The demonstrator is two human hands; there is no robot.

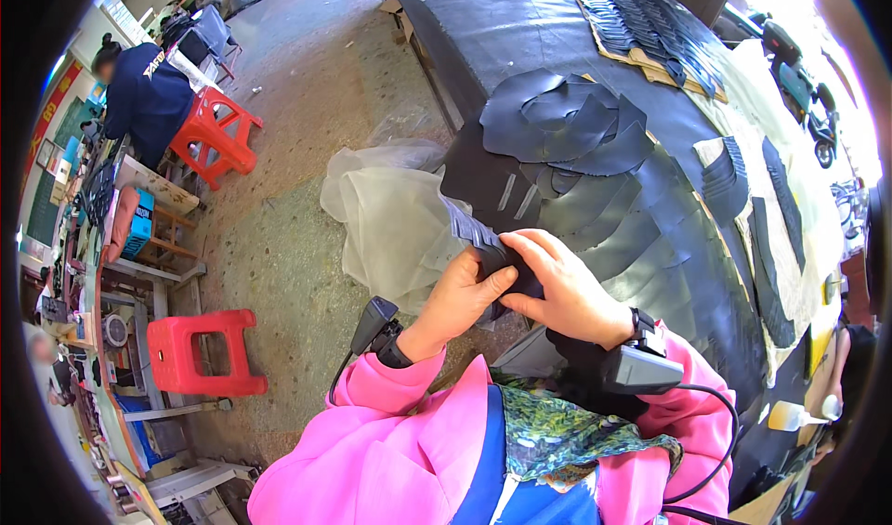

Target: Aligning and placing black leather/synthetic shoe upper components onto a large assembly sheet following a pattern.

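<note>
Both hands meet at the near left edge of the black-covered table (pixel 437 23). Between them is a fanned stack of dark leather pieces (pixel 476 231), its layered edges standing up. My left hand (pixel 462 295) is closed round the stack's lower left side, thumb across the front. My right hand (pixel 564 288) grips its right side, fingers over the top and thumb below. Just beyond lies a large pile of overlapping black leather pieces (pixel 595 200). Dark pieces with two pale strips (pixel 508 193) lie close to the held stack. The stack's lower part is hidden by my fingers.
Clear plastic sheeting (pixel 386 209) lies on the floor left of the table. Red stools (pixel 206 353) stand farther left, where a person in dark clothes (pixel 149 98) sits. Rows of dark strips (pixel 650 28) and a white bottle (pixel 790 417) are on the table.
</note>
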